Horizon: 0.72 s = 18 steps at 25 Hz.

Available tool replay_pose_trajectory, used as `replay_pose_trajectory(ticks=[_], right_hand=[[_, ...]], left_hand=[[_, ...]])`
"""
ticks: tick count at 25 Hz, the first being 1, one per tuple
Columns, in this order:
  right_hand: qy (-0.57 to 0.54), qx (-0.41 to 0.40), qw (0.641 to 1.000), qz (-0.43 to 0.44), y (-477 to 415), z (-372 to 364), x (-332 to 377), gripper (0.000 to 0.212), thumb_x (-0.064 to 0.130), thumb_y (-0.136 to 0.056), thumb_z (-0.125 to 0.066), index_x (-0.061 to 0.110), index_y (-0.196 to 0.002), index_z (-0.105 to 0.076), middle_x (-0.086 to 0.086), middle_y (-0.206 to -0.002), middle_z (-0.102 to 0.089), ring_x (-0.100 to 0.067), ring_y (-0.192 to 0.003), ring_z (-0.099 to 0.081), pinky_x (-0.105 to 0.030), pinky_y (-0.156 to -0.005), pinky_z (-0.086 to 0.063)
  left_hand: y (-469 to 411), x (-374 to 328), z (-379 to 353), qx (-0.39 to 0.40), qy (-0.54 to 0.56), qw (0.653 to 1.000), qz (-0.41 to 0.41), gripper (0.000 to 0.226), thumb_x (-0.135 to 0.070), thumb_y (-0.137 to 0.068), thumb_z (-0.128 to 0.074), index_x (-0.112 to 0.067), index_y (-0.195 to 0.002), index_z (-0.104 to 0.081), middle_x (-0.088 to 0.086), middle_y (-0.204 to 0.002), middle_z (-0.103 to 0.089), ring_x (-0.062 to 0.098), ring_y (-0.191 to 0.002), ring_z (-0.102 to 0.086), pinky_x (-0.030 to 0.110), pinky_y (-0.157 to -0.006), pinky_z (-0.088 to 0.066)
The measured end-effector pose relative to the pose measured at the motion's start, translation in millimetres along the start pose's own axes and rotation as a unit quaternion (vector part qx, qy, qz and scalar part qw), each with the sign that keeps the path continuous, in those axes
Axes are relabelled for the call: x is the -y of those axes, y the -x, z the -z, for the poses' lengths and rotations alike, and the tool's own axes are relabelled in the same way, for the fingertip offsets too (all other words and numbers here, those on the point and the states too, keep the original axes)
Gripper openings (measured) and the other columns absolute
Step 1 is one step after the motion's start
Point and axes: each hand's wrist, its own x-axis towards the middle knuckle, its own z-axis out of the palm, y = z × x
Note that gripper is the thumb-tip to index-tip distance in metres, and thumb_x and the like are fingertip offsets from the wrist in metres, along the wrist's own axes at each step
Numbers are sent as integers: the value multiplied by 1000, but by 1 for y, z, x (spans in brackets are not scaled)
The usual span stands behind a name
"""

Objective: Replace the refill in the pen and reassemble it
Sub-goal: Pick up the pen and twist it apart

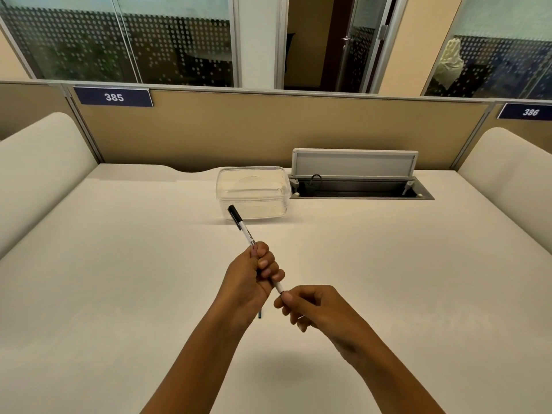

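At the centre of the frame the left hand [254, 273] is wrapped around a white pen [248, 238], its black cap slanting toward the upper left. The right hand [313, 306] pinches the pen's near end between fingertips. Both hover above the pale worktop [119, 264]. A small dark piece [260, 314] peeks out beneath the left wrist. Just beyond the cap sits a clear plastic container [253, 191], beside an open cable tray [358, 189].
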Motion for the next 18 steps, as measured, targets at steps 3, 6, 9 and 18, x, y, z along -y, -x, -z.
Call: replay_pose_trajectory(ticks=[3, 6, 9, 18], right_hand=[[7, -56, 998, 6, -3, -4, 0, 12, 24, -78, -74, 14, -73, -69, 7, -58, -61, -10, -56, -55, -21, -57, -46], [8, -85, 996, 4, -3, -6, 1, 18, 22, -73, -79, 14, -73, -62, 4, -61, -59, -13, -56, -53, -25, -58, -47], [-26, -18, 999, -16, -2, -6, 4, 22, 35, -82, -68, 15, -92, -69, 3, -84, -67, -10, -65, -58, -23, -59, -48], [-28, -97, 994, 35, 0, -15, 2, 17, 23, -73, -78, 13, -68, -65, 8, -54, -60, -10, -54, -52, -18, -57, -46]], left_hand=[[1, 1, -1, 2, 7, 1000, 1, 40, 5, -90, -18, -13, -60, -36, -5, -41, -33, 8, -35, -27, 21, -42, -30], [2, 2, -3, 2, 14, 1000, -1, 40, 6, -89, -18, -13, -59, -37, -4, -41, -33, 8, -35, -27, 20, -42, -30], [2, -3, 1, 4, 16, 1000, -5, 40, 5, -90, -19, -13, -59, -37, -4, -42, -34, 8, -37, -27, 21, -44, -30], [10, -8, -5, 43, -34, 998, -31, 39, -4, -97, -21, -12, -62, -36, -5, -43, -34, 7, -39, -27, 21, -46, -30]])
